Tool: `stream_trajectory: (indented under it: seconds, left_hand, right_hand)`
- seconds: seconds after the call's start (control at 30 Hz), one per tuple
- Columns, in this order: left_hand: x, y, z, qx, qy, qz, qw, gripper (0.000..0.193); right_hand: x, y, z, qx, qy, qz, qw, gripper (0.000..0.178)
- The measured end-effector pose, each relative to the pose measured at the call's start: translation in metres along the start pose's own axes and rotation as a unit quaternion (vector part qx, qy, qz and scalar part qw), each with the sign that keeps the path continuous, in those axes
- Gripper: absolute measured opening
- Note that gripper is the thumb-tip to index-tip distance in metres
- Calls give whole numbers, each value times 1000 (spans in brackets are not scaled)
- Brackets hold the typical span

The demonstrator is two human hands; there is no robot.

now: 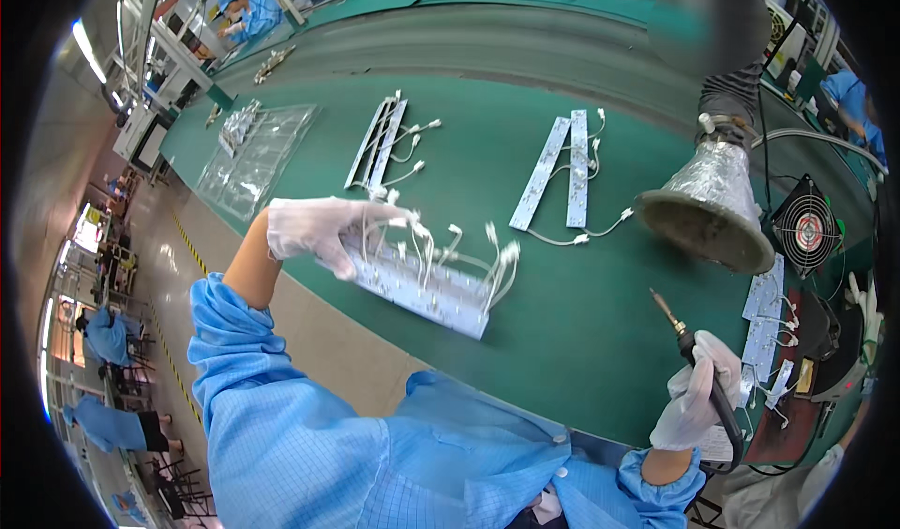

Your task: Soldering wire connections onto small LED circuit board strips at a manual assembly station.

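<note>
My left hand, in a white glove, grips the left end of a row of white LED strip boards side by side near the table's front edge. Several white wires with small plugs rise from these boards. In my gloved right hand is a soldering iron, its bare tip pointing up and left over the green mat. It touches no board. Beyond the left hand lie narrow LED strips with wires. Two more LED strips lean together in an inverted V farther right.
A foil-wrapped fume hood hangs at the right, with a small round fan beside it. More wired LED boards lie at the right edge near a dark soldering stand. A clear plastic tray sits at the far left of the green table.
</note>
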State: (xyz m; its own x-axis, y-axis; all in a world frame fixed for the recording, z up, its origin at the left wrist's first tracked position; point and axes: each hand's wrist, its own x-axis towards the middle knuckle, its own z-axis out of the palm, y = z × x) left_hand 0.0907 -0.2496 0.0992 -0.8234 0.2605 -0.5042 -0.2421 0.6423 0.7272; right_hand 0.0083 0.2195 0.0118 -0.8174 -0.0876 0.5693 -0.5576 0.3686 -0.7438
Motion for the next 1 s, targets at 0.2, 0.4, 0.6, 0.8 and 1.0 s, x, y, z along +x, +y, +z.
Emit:
stream_trajectory:
  seconds: [0.2, 0.4, 0.6, 0.8, 1.0]
  left_hand:
    - [8, 4, 66, 243, 68, -59, 966, 80]
    - [7, 26, 90, 590, 173, -16, 789, 39]
    - [35, 18, 103, 617, 351, 14, 705, 26]
    - [40, 33, 121, 345, 416, -75, 838, 41]
    - [19, 47, 153, -157, 437, -20, 886, 84]
  right_hand:
    - [-3, 3, 2, 45, 2, 72, 996, 17]
    - [-5, 22, -7, -136, -56, -142, 979, 44]
    - [-6, 18, -8, -191, -30, -234, 953, 48]
    - [4, 10, -5, -192, -22, -253, 948, 50]
    - [10, 9, -6, -179, -20, -263, 948, 35]
